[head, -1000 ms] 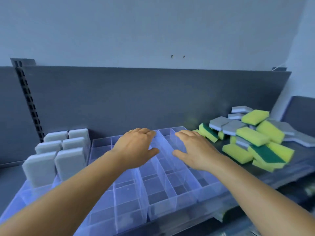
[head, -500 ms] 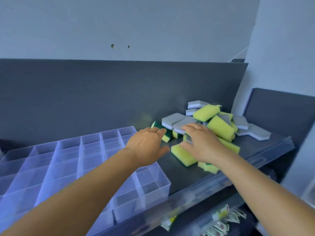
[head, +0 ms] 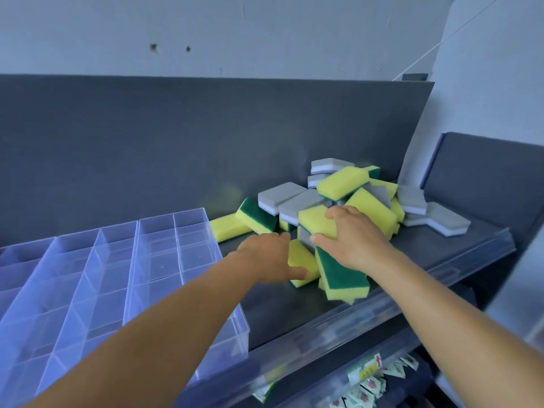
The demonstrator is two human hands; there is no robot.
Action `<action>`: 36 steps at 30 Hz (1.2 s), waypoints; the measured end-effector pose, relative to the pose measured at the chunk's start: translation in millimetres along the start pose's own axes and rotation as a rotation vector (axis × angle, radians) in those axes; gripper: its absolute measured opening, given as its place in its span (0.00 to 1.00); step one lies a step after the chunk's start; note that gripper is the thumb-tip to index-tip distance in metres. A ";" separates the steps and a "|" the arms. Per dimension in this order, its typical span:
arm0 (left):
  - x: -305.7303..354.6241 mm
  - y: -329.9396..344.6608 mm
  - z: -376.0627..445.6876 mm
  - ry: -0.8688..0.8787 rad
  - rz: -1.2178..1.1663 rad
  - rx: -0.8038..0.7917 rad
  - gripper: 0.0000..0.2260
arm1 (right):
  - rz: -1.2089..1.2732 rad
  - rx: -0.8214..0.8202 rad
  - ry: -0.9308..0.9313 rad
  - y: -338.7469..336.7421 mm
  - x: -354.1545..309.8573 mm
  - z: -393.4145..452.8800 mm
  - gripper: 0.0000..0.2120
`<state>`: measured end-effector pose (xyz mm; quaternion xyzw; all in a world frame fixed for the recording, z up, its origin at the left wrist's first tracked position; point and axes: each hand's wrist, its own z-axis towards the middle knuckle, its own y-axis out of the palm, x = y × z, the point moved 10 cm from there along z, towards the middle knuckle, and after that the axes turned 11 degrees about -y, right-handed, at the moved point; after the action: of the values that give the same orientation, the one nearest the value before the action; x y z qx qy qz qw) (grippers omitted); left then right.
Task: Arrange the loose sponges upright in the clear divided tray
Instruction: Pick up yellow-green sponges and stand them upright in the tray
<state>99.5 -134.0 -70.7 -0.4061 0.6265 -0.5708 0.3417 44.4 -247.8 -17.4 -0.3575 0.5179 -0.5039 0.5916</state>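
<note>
From the head view, the heap of loose yellow-and-green and grey rectangular sponges lies right of centre in the frame on the dark grey shelf, against its back panel, and the clear plastic divided tray fills the lower left with every visible compartment bare. The right hand is curled round a yellow sponge block, thumb at its near edge and fingers over the top; whether it has lifted is unclear. The left hand lies half open on another yellow sponge, thumb along its near side, not clearly gripping. A green-faced sponge leans tilted below the right wrist, its long axis running from centre frame down toward the lower right. To do this pick well, I would pinch each sponge across its thin faces, so it can be turned long edge vertical and dropped straight into a compartment.
</note>
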 end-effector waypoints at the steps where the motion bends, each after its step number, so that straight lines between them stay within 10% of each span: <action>1: -1.7 2.9 3.2 -0.011 -0.041 -0.023 0.33 | 0.012 0.006 0.010 0.9 0.4 1.4 0.29; 10: -7.0 -17.8 3.6 0.002 -0.035 0.122 0.22 | 0.048 0.099 0.019 -2.1 -1.3 8.4 0.27; 23: -60.6 -76.5 -20.6 -0.047 -0.393 0.318 0.22 | 0.326 0.125 -0.120 -2.3 -43.8 29.5 0.54; 36: -206.2 -132.0 -100.6 -0.175 -0.359 0.512 0.15 | 0.447 0.150 -0.428 6.4 -207.1 61.3 0.37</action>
<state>115.5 93.0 64.6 -0.4588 0.3492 -0.7238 0.3791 114.7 -52.2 41.6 -0.2882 0.4088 -0.3114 0.8080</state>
